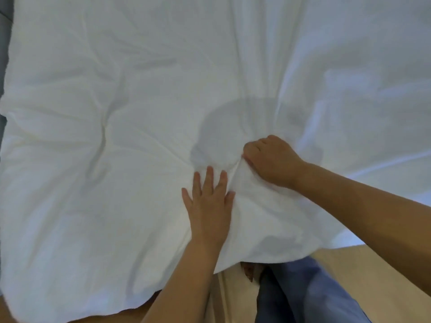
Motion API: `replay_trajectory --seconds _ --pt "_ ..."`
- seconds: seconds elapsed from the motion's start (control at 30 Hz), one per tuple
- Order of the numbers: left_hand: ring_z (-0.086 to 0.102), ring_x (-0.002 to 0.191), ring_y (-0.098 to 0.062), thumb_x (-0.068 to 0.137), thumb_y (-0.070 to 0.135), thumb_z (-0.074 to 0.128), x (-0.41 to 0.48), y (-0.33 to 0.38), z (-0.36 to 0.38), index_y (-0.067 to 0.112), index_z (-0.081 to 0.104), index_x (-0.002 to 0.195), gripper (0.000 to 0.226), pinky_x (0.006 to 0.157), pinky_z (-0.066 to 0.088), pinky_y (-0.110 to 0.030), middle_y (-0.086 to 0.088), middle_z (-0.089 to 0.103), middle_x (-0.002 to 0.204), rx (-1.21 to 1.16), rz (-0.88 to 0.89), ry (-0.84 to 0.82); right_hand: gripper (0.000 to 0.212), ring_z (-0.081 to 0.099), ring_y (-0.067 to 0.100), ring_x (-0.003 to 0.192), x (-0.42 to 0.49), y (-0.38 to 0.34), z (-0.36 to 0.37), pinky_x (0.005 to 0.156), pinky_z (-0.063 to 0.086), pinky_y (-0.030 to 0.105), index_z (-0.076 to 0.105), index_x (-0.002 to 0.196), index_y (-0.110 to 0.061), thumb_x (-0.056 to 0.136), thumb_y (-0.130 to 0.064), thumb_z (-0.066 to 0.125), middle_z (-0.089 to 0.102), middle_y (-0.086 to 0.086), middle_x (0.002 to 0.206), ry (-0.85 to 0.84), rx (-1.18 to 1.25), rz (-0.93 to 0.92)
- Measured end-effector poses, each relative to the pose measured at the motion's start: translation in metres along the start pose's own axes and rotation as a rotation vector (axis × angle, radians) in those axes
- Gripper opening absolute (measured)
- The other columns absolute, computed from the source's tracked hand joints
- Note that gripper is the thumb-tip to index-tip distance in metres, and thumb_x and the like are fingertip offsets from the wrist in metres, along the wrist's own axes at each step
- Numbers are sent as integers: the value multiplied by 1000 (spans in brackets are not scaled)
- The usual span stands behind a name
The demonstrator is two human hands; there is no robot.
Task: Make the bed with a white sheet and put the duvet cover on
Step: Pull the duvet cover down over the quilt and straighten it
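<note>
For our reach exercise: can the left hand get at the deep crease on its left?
Probably yes: the left hand lies flat, holding nothing, with only bedding between it and the crease.

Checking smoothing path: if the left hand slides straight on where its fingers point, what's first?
Likely just more wrinkled white cloth; the left hand points just left of the fold pinched by the right hand.

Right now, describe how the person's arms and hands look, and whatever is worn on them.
Both arms are bare as far as the picture shows: no sleeves on the left arm or right arm. The left hand and right hand are bare too, with no gloves, rings or watch in view.
</note>
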State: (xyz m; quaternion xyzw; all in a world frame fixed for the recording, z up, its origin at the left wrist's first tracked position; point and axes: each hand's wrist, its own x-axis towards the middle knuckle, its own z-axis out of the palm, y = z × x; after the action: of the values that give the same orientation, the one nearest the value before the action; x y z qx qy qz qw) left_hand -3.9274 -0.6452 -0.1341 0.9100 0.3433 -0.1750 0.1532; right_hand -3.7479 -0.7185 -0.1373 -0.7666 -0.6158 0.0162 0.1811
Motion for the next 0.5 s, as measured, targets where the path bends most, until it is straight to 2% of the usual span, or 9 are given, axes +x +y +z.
replay_trajectory --seconds 0.07,0.1,0.13,0.23,0.3,0.33,0.37,0.43,0.5 --pt "25 142 -30 100 33 39 -5 21 -4 24 51 135 38 112 16 -53 -1 38 149 -100 110 136 26 50 29 33 -19 26 -18 41 40 27 53 62 -1 85 -7 63 53 15 45 -52 -57 28" --pt "36 136 -32 98 27 44 -7 35 -3 19 63 123 32 109 23 -55 -3 50 140 -158 191 146 25 52 31 36 -34 39 -26 42 41 29 52 63 -1 85 -8 62 53 16 47 -101 -76 59" --pt "38 135 -32 98 25 45 -11 49 0 16 67 117 31 109 23 -54 -2 53 138 -183 256 111 23 55 32 42 -49 48 -34 46 44 33 53 65 -1 86 -10 58 55 17 52 -153 -92 86" --pt "7 146 -17 104 31 27 -22 72 12 21 49 135 39 116 1 -41 8 25 155 -111 215 -90 36 63 38 73 -88 51 -42 70 51 42 65 87 4 89 -24 42 62 22 80 -198 -121 130" --pt "0 146 -14 102 34 26 -24 74 16 23 41 139 41 116 -1 -39 10 17 157 -136 129 -103 54 57 40 104 -110 49 -45 94 42 42 61 113 7 85 -34 41 61 27 109 -178 -124 151" --pt "0 146 -15 101 39 27 -27 76 17 24 39 139 43 116 0 -40 9 15 158 -159 106 -99 60 50 38 114 -121 52 -50 100 36 43 57 122 6 83 -37 42 57 28 119 -179 -107 156" --pt "1 146 -16 99 46 29 -30 79 17 24 35 142 49 116 1 -41 7 14 158 -168 94 -103 63 47 39 119 -133 59 -54 102 35 46 53 127 5 80 -37 44 54 27 126 -165 -101 142" --pt "3 146 -17 93 58 33 -36 90 18 26 19 148 66 116 2 -40 4 10 159 -178 122 -101 62 52 43 118 -153 76 -64 101 34 54 50 130 -1 77 -32 44 55 26 128 -139 -180 95" --pt "6 146 -18 90 60 41 -40 109 18 27 9 150 76 116 4 -41 1 9 159 -218 187 -53 54 56 43 114 -164 95 -70 101 33 53 45 130 -7 79 -26 43 57 22 128 -108 -341 54"
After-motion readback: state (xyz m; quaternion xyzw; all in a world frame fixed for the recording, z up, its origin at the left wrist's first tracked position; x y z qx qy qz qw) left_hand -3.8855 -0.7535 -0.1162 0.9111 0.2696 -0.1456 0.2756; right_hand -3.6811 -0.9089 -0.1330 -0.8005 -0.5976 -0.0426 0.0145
